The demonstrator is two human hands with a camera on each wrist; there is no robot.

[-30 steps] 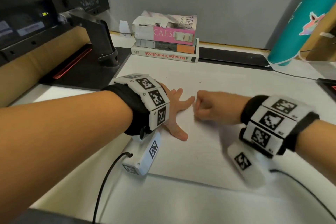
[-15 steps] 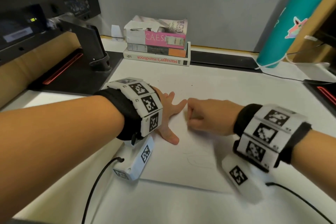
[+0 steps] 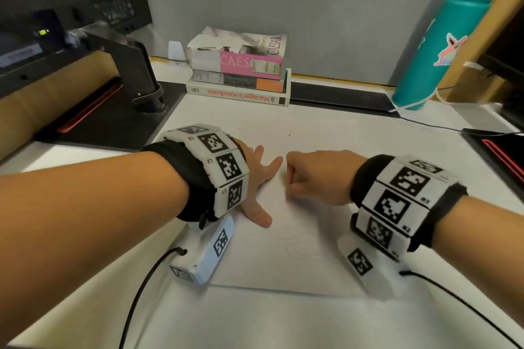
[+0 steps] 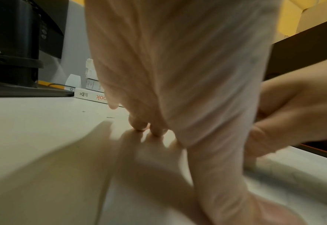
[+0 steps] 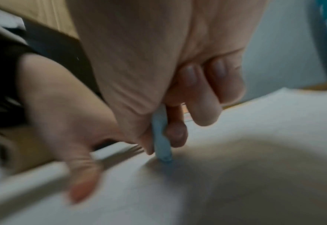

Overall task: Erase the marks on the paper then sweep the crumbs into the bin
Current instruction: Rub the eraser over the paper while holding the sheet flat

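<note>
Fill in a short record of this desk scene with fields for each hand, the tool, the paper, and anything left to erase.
Left hand: fingers spread flat, pressing the paper down
Right hand: curled in a grip round a thin pale blue eraser stick
Tool: tip touching the paper beside the left fingertips
Left to erase: faint pencil loop nearer the person
Background: stack of books, teal bottle
Bin: not in view

The white desk [image 3: 326, 133] carried a sheet of paper [image 3: 283, 263], 3 stacked books [image 3: 241, 76], a teal bottle [image 3: 436, 37] and a black monitor base [image 3: 107, 119].
</note>
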